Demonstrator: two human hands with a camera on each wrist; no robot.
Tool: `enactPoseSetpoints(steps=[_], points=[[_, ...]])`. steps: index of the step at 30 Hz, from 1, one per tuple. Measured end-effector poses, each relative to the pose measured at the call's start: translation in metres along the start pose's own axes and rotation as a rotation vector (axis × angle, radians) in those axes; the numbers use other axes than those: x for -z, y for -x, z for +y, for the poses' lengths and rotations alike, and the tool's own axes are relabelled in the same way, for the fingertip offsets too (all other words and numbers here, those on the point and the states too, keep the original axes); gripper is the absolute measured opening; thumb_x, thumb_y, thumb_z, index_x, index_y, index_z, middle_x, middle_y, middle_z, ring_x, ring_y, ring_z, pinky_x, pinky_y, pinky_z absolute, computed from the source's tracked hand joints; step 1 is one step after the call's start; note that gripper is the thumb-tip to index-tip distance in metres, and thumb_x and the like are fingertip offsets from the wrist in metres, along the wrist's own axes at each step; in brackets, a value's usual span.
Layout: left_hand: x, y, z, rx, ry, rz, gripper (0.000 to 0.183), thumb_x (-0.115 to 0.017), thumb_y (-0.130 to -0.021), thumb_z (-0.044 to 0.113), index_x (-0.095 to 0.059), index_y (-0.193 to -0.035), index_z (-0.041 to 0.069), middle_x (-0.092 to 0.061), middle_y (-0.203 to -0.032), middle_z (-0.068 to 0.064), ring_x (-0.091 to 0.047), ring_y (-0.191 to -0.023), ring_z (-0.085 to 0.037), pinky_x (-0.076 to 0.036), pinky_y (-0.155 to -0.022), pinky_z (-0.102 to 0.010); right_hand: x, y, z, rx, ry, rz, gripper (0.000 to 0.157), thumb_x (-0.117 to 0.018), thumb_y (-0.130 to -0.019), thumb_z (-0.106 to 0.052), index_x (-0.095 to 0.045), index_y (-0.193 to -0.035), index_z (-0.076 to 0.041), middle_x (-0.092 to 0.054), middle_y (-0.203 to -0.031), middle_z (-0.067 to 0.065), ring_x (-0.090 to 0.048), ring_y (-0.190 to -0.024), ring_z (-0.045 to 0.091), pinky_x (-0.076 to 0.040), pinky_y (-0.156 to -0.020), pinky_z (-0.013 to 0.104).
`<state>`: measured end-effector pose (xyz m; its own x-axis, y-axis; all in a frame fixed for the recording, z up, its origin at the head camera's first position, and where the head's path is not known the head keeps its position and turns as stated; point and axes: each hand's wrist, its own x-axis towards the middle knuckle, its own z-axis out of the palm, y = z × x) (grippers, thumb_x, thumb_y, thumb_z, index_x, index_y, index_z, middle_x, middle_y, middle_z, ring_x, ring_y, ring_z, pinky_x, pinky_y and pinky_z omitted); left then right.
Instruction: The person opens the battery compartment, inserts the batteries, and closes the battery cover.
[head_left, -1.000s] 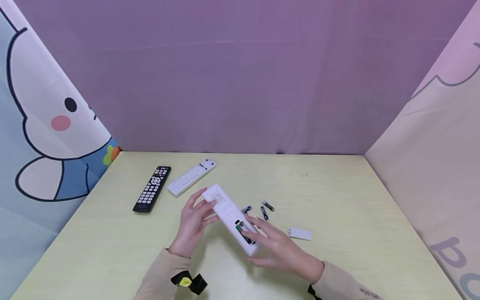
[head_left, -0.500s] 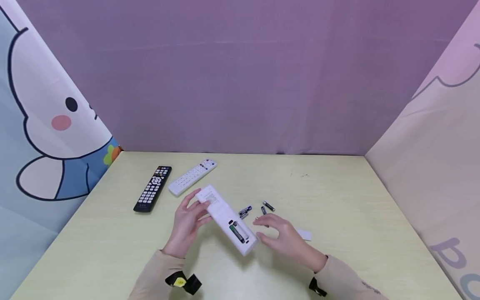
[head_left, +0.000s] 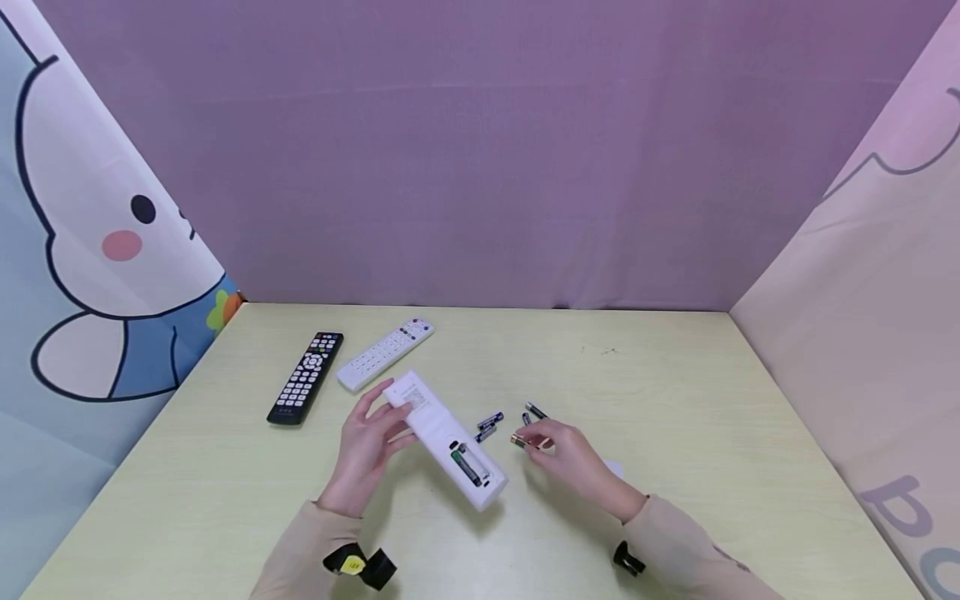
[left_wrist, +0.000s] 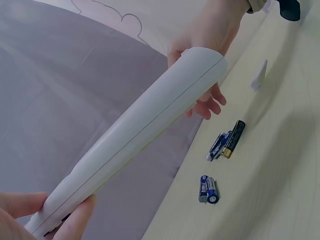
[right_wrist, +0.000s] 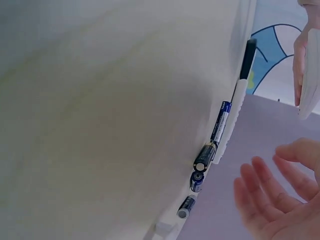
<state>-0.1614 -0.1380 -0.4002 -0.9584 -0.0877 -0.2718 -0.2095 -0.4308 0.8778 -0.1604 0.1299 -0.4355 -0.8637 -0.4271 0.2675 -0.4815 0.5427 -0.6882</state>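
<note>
My left hand (head_left: 363, 450) grips the upper end of a white remote control (head_left: 432, 423), its back turned up and tilted above the table. One dark green battery (head_left: 467, 467) lies in its uncovered compartment; the slot beside it shows no battery. My right hand (head_left: 573, 460) is right of the remote, thumb and fingers parted around a black-and-gold battery (head_left: 517, 440). In the left wrist view that black-and-gold battery (left_wrist: 233, 140) lies on the table, and the right wrist view shows my right hand (right_wrist: 285, 195) with nothing between its fingers. Blue batteries (head_left: 490, 422) lie between remote and right hand.
A black remote (head_left: 306, 379) and another white remote (head_left: 385, 355), both buttons up, lie at the back left. More batteries (head_left: 536, 411) lie behind my right hand. The white battery cover (head_left: 616, 468) is partly hidden by that hand. A purple cloth hangs behind the table.
My right hand has left the battery compartment and moved right to the loose batteries. My left hand has shifted the white remote a little to the left, uncovering the view of its compartment.
</note>
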Motion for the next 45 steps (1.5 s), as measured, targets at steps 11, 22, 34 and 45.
enactPoseSetpoints(steps=[11,22,34,45], points=[[0.004,0.001,0.002,0.005,-0.007,0.003,0.056,-0.051,-0.083,-0.005,-0.032,-0.133,0.012,-0.061,-0.092,-0.001,-0.063,-0.076,-0.016,-0.056,-0.07,-0.03,-0.004,-0.007,0.003,-0.128,0.05,-0.067,0.027,-0.062,-0.075,0.002,-0.061,-0.102,0.003,-0.062,-0.098,0.014,-0.058,-0.081,0.021,-0.054,-0.07,0.033],[0.007,-0.001,0.001,0.001,-0.018,0.005,0.055,-0.049,-0.084,-0.005,-0.033,-0.133,0.013,-0.061,-0.091,0.001,-0.063,-0.079,-0.017,-0.056,-0.069,-0.029,-0.008,-0.012,0.008,-0.141,0.195,-0.105,0.026,-0.065,-0.072,0.0,-0.063,-0.098,0.002,-0.062,-0.09,0.01,-0.058,-0.078,0.019,-0.054,-0.069,0.03],[0.007,0.0,0.001,0.007,-0.024,0.01,0.054,-0.05,-0.084,-0.004,-0.034,-0.132,0.014,-0.061,-0.091,0.001,-0.063,-0.08,-0.018,-0.056,-0.069,-0.029,-0.011,-0.023,0.01,-0.175,0.258,-0.202,0.025,-0.061,-0.069,0.006,-0.064,-0.093,0.002,-0.063,-0.089,0.011,-0.058,-0.084,0.025,-0.051,-0.077,0.039],[0.007,0.0,0.0,0.017,-0.036,0.016,0.053,-0.05,-0.084,-0.004,-0.036,-0.131,0.015,-0.061,-0.092,-0.001,-0.063,-0.081,-0.019,-0.056,-0.07,-0.029,-0.015,-0.027,0.007,-0.115,0.341,-0.258,0.022,-0.06,-0.077,0.004,-0.063,-0.098,0.0,-0.062,-0.099,0.013,-0.057,-0.093,0.029,-0.05,-0.083,0.04]])
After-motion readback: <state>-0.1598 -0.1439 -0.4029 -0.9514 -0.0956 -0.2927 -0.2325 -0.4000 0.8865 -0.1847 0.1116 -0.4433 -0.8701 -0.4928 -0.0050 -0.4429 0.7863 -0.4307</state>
